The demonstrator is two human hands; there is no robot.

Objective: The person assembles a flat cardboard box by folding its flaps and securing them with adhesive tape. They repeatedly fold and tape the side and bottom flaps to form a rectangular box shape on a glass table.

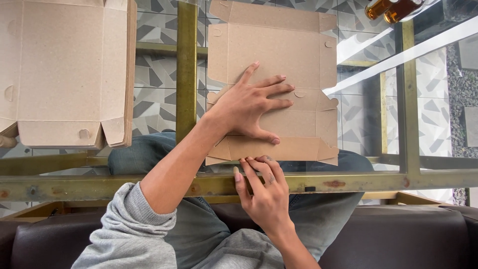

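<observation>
Fingers (271, 89) of left hand (246, 107) spreading open, pressing flat cardboard box blank (298, 55) onto glass table (428, 99) (long axis running away), right hand (264, 192) pinching its near flap (279, 148).

A stack of flat brown cardboard box blanks (64, 69) was laid on the left part of a glass tabletop (428, 74), its flaps unfolded and its cut tabs turned upward. The glass was carried by a brass-coloured metal frame (186, 65), on which rust spots were seen along the near rail. Through the glass, a floor of grey patterned tiles (154, 99) was shown. Two amber bottles (393, 7) were placed at the far right corner of the table, only partly in view. A dark leather seat (413, 234) was seen along the near edge, below the frame.
</observation>
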